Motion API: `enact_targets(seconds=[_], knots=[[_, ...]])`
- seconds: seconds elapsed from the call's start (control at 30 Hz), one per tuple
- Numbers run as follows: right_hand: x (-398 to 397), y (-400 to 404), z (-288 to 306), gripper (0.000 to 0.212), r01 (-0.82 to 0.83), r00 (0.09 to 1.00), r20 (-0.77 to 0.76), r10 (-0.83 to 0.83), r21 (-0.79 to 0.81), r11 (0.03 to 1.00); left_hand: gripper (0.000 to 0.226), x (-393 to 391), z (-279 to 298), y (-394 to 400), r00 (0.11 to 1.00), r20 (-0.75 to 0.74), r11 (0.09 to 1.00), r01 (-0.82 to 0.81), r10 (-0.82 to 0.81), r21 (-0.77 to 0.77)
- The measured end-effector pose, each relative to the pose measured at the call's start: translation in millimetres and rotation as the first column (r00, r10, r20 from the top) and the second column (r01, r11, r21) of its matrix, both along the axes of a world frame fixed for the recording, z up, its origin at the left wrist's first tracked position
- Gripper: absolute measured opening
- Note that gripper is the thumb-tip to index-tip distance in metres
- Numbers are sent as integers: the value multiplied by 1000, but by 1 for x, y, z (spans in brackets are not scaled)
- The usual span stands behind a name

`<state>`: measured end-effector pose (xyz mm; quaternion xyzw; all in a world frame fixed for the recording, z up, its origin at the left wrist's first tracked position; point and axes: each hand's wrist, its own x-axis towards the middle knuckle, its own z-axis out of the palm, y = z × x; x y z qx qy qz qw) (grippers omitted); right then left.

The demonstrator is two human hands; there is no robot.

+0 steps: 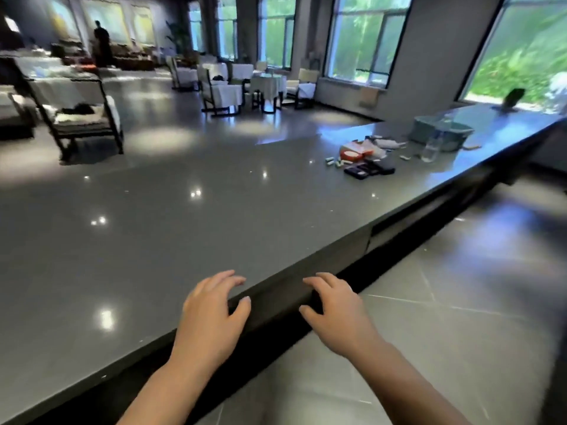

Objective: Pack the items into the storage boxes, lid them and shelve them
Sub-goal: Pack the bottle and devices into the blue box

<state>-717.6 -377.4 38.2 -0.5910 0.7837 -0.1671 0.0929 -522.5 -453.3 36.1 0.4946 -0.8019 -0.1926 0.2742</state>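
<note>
Hands: left hand (pixel 211 305) and right hand (pixel 334 305) are held empty, fingers spread, at the counter (pixel 184 225) edge.
Items (pixel 365 157): far along the counter (teal storage box (pixel 438 133) beyond).
Approach: items are best reached before grasping.

A long grey counter (pixel 153 228) fills the frame's centre; cloth-covered tables (pixel 266 84) and chairs (pixel 219 93) stand at upper centre.

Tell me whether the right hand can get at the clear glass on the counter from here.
Probably not. The right hand hovers open at the counter's near edge; the glass stands far along it. Nothing blocks the way.
</note>
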Motion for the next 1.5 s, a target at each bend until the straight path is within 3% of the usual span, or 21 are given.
enact_targets(seconds=[0.27, 0.37, 0.57, 0.83, 1.07, 1.3, 1.5], knots=[[-199, 52, 3, 48, 390, 920, 9, -391, 42, 920, 32, -226, -11, -12, 947, -23, 945, 320, -319, 73], [-237, 44, -1, 48, 433, 897, 49, -440, 108, 895, 30, -271, -16, -28, 923, -11, 917, 382, -384, 117], [-313, -18, -16, 47, 490, 866, 65, -496, 95, 867, 28, -368, -25, -99, 902, -26, 895, 431, -431, 119], [-412, -92, -13, 48, 630, 767, 78, -637, 101, 770, 28, -506, -21, -198, 792, -35, 785, 609, -610, 113], [-514, -86, -14, 48, 754, 638, 105, -763, 116, 647, 29, -637, -26, -206, 654, -41, 644, 753, -756, 137], [-660, -81, -27, 49, 761, 638, 77, -766, 94, 643, 29, -783, -37, -205, 691, -70, 678, 721, -719, 143], [-785, -82, -13, 49, 696, 713, 11, -701, 110, 710, 30, -906, -23, -199, 737, -91, 727, 676, -670, 122]])
